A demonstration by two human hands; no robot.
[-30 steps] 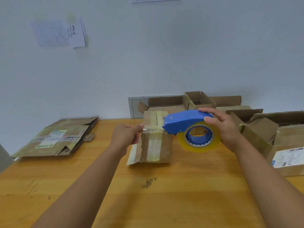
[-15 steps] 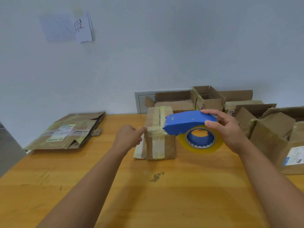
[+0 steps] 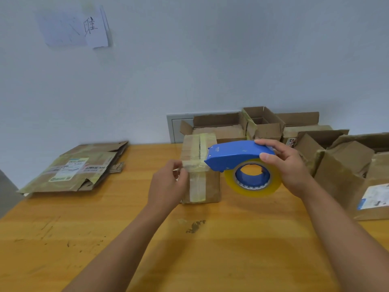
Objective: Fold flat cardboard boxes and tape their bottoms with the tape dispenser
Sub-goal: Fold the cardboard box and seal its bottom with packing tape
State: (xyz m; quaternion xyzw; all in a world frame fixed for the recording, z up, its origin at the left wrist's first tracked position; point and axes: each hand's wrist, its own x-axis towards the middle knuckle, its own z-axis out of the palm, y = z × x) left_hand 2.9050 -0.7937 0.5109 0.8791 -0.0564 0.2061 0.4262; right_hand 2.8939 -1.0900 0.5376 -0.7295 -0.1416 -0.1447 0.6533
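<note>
Head view: folded boxes behind taped box; flat cardboard left.

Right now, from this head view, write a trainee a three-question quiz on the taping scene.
1. True or false: the right hand grips the blue tape dispenser.
2. The flattened cardboard lies on the table's: A) left side B) right side C) near edge.
3. Fill in: the left hand touches the small box at its top ____ edge.

Key: 1 true; 2 A; 3 left.
</note>
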